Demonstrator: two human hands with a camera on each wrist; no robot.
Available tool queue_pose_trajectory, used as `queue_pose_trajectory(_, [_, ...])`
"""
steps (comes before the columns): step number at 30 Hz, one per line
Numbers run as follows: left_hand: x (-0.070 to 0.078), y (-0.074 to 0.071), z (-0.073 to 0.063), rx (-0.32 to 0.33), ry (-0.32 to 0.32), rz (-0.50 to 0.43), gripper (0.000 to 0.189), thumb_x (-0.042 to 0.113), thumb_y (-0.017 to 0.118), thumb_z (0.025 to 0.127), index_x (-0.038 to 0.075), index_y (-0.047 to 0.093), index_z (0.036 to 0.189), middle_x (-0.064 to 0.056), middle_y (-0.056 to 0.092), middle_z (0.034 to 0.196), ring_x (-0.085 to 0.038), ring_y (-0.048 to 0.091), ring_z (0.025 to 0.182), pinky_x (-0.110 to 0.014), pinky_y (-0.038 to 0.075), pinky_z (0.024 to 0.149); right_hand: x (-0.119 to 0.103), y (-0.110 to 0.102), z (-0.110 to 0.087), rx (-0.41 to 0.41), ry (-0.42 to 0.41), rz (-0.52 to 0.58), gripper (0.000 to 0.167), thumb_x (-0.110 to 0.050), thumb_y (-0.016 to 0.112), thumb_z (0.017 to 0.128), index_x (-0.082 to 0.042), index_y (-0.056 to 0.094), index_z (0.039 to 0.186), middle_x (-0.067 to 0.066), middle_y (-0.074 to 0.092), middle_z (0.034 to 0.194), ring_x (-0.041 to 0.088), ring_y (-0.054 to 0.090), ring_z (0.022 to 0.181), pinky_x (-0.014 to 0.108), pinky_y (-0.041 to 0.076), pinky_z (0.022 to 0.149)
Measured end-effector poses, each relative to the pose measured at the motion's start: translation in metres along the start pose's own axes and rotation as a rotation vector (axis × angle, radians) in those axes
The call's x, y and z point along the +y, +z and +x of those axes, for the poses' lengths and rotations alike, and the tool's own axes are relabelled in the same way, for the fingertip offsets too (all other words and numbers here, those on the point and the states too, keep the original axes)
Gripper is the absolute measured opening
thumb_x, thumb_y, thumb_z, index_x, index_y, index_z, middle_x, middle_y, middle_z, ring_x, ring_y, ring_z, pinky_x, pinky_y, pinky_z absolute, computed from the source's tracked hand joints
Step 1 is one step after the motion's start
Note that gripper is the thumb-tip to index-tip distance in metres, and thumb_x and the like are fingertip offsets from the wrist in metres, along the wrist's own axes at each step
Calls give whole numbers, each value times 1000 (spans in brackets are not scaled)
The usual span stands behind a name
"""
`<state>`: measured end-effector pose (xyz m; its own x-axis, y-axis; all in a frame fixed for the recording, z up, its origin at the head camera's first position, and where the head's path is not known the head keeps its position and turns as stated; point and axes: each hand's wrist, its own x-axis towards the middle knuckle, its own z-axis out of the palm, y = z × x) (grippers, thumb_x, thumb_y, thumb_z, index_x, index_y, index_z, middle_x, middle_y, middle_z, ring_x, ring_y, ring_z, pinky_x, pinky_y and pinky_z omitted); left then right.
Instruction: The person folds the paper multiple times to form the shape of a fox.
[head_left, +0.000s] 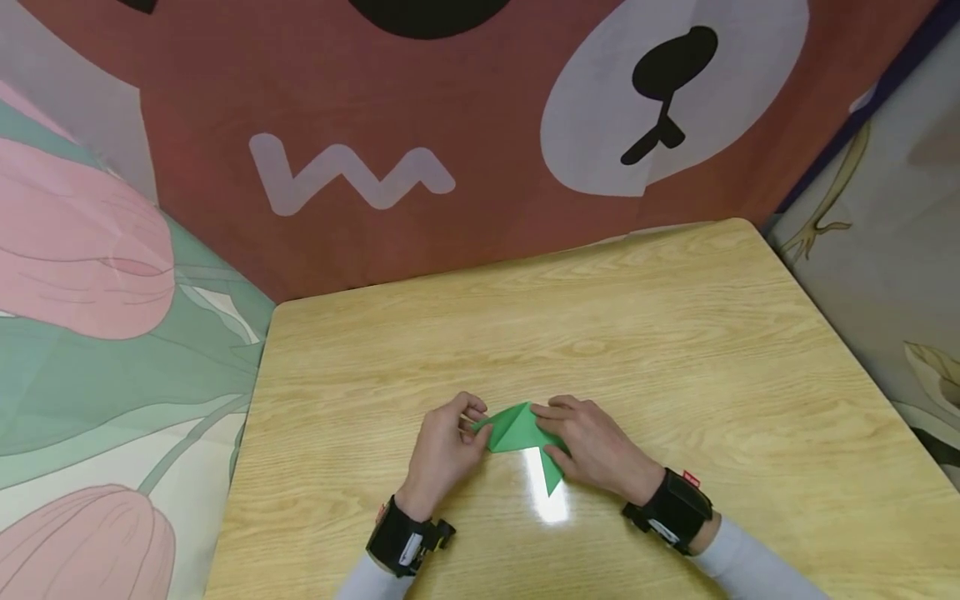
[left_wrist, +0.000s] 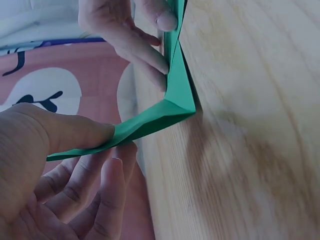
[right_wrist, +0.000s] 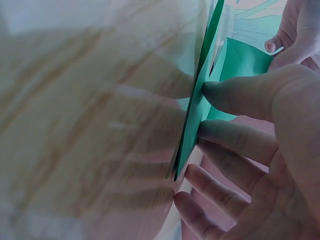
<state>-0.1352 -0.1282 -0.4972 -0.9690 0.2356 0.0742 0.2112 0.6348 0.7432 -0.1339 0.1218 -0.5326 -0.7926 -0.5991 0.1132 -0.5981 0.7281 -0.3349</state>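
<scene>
A folded piece of green paper (head_left: 517, 432) lies low over the table between both hands, with creased flaps and a pointed tip toward me. My left hand (head_left: 444, 448) pinches its left end, thumb on one side and fingers on the other, and that end is lifted off the table in the left wrist view. On the paper's right part rests my right hand (head_left: 600, 443). Its thumb and fairly straight fingertips press the layered green paper (right_wrist: 189, 127) against the tabletop, as the right wrist view shows. Part of the paper is hidden under the right fingers.
The wood-grain table (head_left: 600, 333) reaches back to a reddish-brown cloth (head_left: 487, 200) with cartoon shapes. A flowered cloth (head_left: 90, 375) hangs at the left and a pale patterned one (head_left: 885, 275) at the right. Each wrist wears a black band (head_left: 675, 508).
</scene>
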Motion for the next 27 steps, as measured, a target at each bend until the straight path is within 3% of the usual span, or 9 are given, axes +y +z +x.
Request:
queue_pose_trajectory(9, [6, 6, -5, 2, 43, 26, 20, 11, 76, 84, 11, 67, 102, 1, 72, 91, -5, 67, 71, -13, 54, 59, 0, -1, 1, 10, -5, -17, 40, -30, 73, 87, -12, 70, 123, 1, 60, 141, 26, 57, 126, 47, 53, 95])
queue_pose_trajectory(20, [13, 18, -12, -23, 54, 69, 20, 15, 77, 84, 16, 67, 100, 7, 72, 88, 2, 62, 68, -12, 51, 59, -1, 0, 2, -14, 14, 0, 39, -30, 71, 89, -14, 70, 124, 0, 59, 143, 26, 55, 127, 48, 52, 98])
queue_pose_trajectory(27, [16, 19, -13, -21, 63, 78, 19, 15, 77, 84, 16, 67, 99, 7, 72, 87, 0, 63, 69, -12, 50, 58, 0, 0, 2, -20, 21, -1, 39, -30, 71, 89, -14, 70, 125, 0, 58, 143, 26, 55, 128, 47, 51, 98])
